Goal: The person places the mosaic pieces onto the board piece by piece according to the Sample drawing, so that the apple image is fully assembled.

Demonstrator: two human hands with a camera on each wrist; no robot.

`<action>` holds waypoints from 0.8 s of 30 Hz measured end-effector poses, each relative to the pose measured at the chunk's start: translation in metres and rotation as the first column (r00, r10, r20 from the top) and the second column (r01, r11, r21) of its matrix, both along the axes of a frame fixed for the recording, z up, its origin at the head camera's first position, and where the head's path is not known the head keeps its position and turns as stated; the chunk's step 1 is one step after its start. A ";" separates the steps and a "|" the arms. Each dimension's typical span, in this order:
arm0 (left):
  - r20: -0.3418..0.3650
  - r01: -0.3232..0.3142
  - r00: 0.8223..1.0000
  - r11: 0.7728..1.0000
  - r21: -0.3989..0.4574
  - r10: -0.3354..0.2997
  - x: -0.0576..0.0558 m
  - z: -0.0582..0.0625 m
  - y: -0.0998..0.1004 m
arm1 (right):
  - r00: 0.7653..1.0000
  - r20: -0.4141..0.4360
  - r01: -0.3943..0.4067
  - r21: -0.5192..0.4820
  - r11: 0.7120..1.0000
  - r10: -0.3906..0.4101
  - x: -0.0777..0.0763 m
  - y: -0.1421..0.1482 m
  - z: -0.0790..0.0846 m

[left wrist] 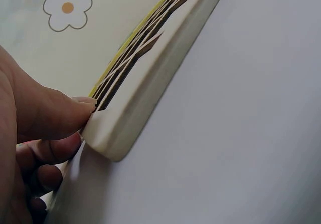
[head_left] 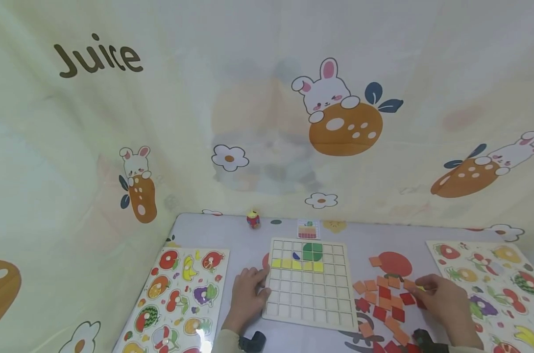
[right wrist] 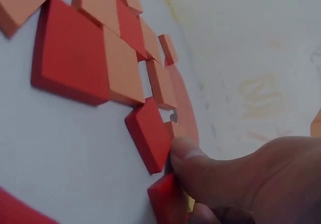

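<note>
Head view: the board [head_left: 289, 299] lies flat on the table [head_left: 311, 339], with the yellow row [head_left: 286, 264], the green disc [head_left: 312, 252] and the blue piece [head_left: 296, 255] in its upper part. Our left hand [head_left: 248, 294] sits half spread at the left edge; its thumb and index fingertip touch that edge, apart from each other, and we judge that they steady it. Our right hand [head_left: 445, 300] is nearly closed over the right side of the loose tiles. A yellow tile [right wrist: 191, 203] shows beside its fingers; we cannot tell whether the grip is made.

Caution: the thumb tip stands right at an orange tile [head_left: 409, 285], with a red tile [head_left: 406, 298] just beside. A wide pinch could catch the wrong piece or scatter its neighbours. Excess pressure from our left hand could slide the board; a jolt could shift the row, if its tiles sit loose in the grid.

Clearances: a narrow strip of table separates the board from the nearest loose tiles. Tiles crowd the low path leftward, so we judge a raised path safer. The right fruit board [head_left: 463, 256] limits our right hand's outer side; the left fruit board [head_left: 220, 267] lies near our left wrist.
</note>
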State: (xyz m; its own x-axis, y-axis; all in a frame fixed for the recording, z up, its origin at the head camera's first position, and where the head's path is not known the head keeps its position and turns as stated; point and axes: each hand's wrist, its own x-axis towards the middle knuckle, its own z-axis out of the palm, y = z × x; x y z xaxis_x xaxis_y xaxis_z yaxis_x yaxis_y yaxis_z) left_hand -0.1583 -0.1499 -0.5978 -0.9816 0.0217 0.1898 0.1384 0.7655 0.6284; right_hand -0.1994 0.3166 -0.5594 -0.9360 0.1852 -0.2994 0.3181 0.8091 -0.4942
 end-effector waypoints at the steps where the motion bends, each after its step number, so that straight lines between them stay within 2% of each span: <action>1: 0.001 -0.002 1.000 1.000 -0.004 0.002 0.000 0.000 0.000 | 1.000 -0.010 0.008 0.005 1.000 -0.008 0.000 -0.001 -0.001; 5: 0.018 -0.004 1.000 1.000 0.000 0.004 0.000 -0.001 0.000 | 0.999 -0.021 0.051 0.024 0.998 -0.050 0.003 -0.001 -0.004; 10: 0.027 -0.008 1.000 1.000 -0.005 0.009 -0.001 -0.002 0.000 | 0.997 0.016 0.070 0.027 0.997 -0.071 0.005 0.003 -0.003; 17: 0.035 -0.009 0.999 1.000 -0.006 0.009 -0.001 -0.001 0.001 | 0.996 0.084 -0.019 0.023 1.000 0.017 0.007 0.012 -0.001; 21: 0.028 -0.007 1.000 1.000 -0.007 0.007 -0.001 0.000 0.000 | 0.998 0.055 -0.015 -0.009 1.000 0.016 0.005 0.013 0.002; 24: 0.029 -0.009 1.000 1.000 -0.018 0.010 -0.001 0.000 0.000 | 1.000 -0.016 0.020 -0.056 0.998 -0.021 0.005 0.010 0.005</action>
State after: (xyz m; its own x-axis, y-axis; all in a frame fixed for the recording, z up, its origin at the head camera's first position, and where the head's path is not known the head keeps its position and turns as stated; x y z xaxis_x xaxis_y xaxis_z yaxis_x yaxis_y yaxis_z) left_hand -0.1595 -0.1495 -0.5975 -0.9868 0.0154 0.1612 0.1132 0.7775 0.6186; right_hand -0.1944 0.3267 -0.5543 -0.9372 0.1875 -0.2941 0.3254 0.7734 -0.5440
